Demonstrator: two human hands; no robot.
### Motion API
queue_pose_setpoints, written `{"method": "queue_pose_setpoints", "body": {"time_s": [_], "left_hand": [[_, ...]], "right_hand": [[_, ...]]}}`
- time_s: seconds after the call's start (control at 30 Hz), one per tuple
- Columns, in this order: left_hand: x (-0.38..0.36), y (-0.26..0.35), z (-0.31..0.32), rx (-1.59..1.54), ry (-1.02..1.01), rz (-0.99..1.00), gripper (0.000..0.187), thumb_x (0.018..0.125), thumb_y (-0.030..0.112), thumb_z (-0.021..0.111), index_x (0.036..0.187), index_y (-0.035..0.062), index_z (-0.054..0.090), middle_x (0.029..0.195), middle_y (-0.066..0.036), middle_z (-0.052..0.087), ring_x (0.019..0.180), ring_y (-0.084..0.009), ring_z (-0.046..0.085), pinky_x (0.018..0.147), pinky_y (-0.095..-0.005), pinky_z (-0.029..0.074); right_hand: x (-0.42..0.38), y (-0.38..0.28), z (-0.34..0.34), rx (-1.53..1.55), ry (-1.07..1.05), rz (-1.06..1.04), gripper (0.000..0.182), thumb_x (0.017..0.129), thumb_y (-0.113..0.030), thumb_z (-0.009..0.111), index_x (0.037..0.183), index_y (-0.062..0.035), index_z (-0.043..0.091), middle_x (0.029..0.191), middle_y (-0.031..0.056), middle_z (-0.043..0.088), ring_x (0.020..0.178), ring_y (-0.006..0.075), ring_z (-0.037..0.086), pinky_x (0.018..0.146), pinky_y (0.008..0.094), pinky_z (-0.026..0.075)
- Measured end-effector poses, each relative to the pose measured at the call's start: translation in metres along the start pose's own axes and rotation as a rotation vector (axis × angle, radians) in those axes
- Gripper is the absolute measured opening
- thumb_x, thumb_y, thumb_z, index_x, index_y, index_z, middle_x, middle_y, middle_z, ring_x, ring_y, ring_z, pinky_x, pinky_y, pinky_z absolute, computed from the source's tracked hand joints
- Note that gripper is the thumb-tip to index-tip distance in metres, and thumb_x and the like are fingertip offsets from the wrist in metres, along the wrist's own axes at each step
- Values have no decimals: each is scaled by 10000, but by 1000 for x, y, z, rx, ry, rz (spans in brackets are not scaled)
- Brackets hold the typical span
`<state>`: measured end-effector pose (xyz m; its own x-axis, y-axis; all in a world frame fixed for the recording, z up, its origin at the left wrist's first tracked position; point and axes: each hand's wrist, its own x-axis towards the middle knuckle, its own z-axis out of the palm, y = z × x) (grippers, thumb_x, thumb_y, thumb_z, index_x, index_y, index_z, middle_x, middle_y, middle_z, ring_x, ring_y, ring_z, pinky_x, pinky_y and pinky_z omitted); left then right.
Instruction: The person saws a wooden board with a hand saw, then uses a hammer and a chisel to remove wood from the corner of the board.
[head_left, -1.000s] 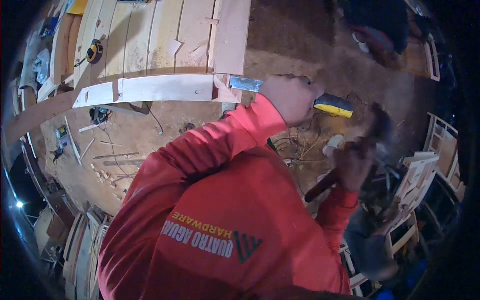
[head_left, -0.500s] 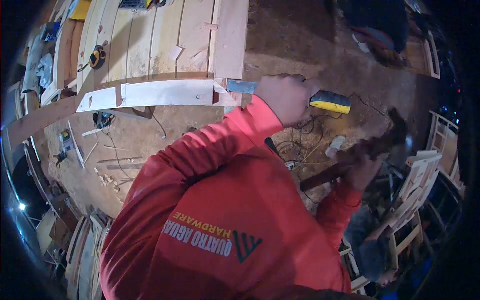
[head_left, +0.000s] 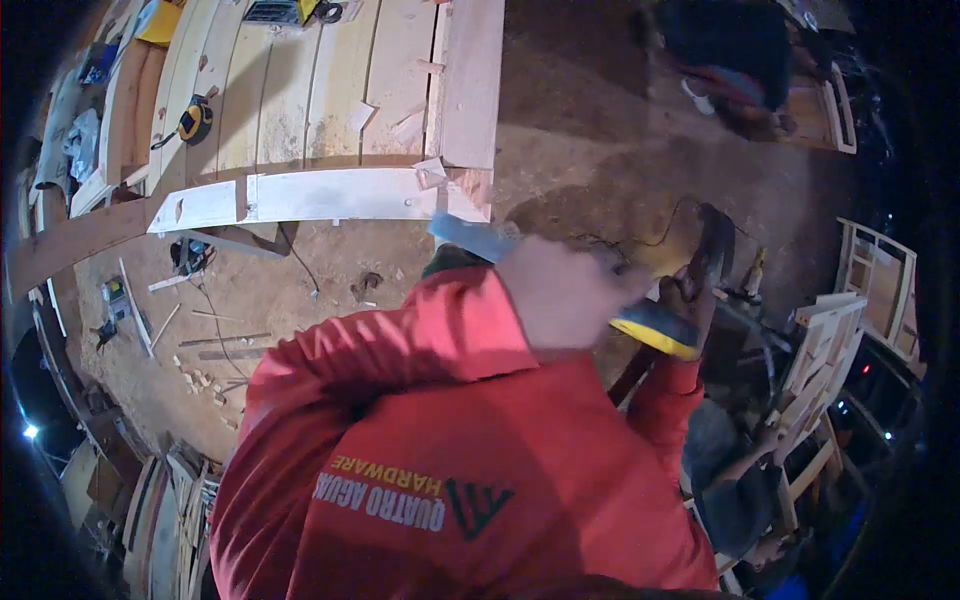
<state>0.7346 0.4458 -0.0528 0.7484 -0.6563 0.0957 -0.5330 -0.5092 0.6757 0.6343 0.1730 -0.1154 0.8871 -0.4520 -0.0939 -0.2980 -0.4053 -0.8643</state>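
Note:
My left hand [head_left: 565, 295] is wrapped round a chisel, its flat bluish blade [head_left: 475, 238] sticking out to the left and its yellow and black handle [head_left: 655, 332] to the right. The blade is just below the end of the pale wooden board [head_left: 330, 194] and apart from it. In my right hand [head_left: 690, 298] is a hammer, with its dark head [head_left: 714, 242] above the fist and its handle running down behind the chisel handle. A loose wood chip [head_left: 431, 173] lies at the board's corner.
Planks [head_left: 285, 95] form a surface at the upper left, bearing a tape measure [head_left: 196, 120]. Wood scraps [head_left: 205, 385] and cables lie on the dirt floor. Another person [head_left: 725, 50] is at the upper right, another [head_left: 735, 500] at the lower right. Wooden frames [head_left: 825, 355] stand at the right.
My left hand and the chisel have moved down towards my chest, and the blade has come away from the board's end. My right hand has moved up and left, with the hammer head turned upward.

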Motion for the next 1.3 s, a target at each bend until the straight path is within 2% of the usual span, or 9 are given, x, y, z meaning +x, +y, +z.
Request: {"method": "queue_pose_setpoints", "body": {"time_s": [0.2, 0.37, 0.5, 0.67, 0.87, 1.0, 1.13, 1.2, 1.3], "left_hand": [[-41, -85, -47, 156, 344, -478, 460, 744, 319, 864, 1127, 123, 702, 1022, -141, 686, 849, -360, 703, 721, -467, 571], [-59, -125, -56, 112, 260, -483, 462, 761, 249, 870, 1139, 60, 682, 942, -179, 698, 840, -388, 700, 724, -441, 562], [-70, -133, -70, 29, 766, -606, 352, 806, 176, 815, 1112, 73, 676, 920, -164, 700, 848, -402, 682, 732, -453, 549], [-144, -127, -97, 462, 826, -923, 540, 834, 121, 861, 1286, -40, 613, 1115, -108, 715, 993, -179, 684, 888, -334, 555], [-173, -56, -55, 322, 959, -1322, 389, 868, 126, 839, 1199, -9, 687, 1005, -88, 734, 883, -137, 665, 827, -328, 556], [-139, -43, -43, 109, 843, -920, 369, 777, 17, 852, 1131, 14, 745, 954, -65, 740, 861, -159, 677, 773, -302, 550], [-108, -55, -69, 165, 507, -529, 465, 640, 76, 765, 1088, 199, 772, 827, -33, 638, 751, -244, 641, 675, -380, 517], [-88, -58, -89, 173, 349, -296, 411, 644, 131, 764, 1045, 223, 773, 864, -8, 632, 768, -218, 640, 679, -384, 514], [-72, -75, -87, 192, 272, 160, 275, 678, 214, 728, 951, 242, 751, 885, 17, 610, 820, -194, 630, 741, -363, 507]], "right_hand": [[29, -17, 21, -156, -81, -343, 188, 914, -137, 655, 1063, -38, 598, 797, -31, 524, 633, 73, 493, 566, 262, 442], [67, -77, 75, -510, -359, -314, 334, 919, -208, 695, 1192, -25, 636, 882, 140, 691, 769, 332, 685, 699, 443, 545], [121, -131, 130, -579, -571, -605, 468, 902, -272, 711, 1316, -73, 625, 1027, 268, 707, 956, 481, 678, 805, 557, 545], [185, -186, 223, -716, -750, -949, 465, 899, -293, 713, 1311, -96, 623, 1029, 183, 709, 973, 404, 684, 836, 515, 546], [224, -225, 321, -819, -813, -1274, 212, 824, -182, 646, 987, -88, 742, 921, 180, 716, 902, 393, 706, 809, 518, 564], [226, -219, 326, -798, -710, -1276, 173, 808, -137, 660, 961, -123, 740, 1028, 137, 658, 1092, 349, 626, 913, 518, 493], [182, -194, 300, -241, -405, -1360, 276, 933, -267, 696, 1098, -46, 716, 912, 105, 715, 773, 315, 683, 742, 443, 545], [131, -201, 256, -134, -1042, -465, 278, 998, -263, 655, 1118, -17, 704, 932, 23, 704, 758, 182, 643, 730, 352, 526], [67, -174, 207, 281, -1177, -70, 406, 1033, -391, 612, 1065, 3, 699, 930, 64, 715, 851, 156, 674, 798, 308, 536]]}}
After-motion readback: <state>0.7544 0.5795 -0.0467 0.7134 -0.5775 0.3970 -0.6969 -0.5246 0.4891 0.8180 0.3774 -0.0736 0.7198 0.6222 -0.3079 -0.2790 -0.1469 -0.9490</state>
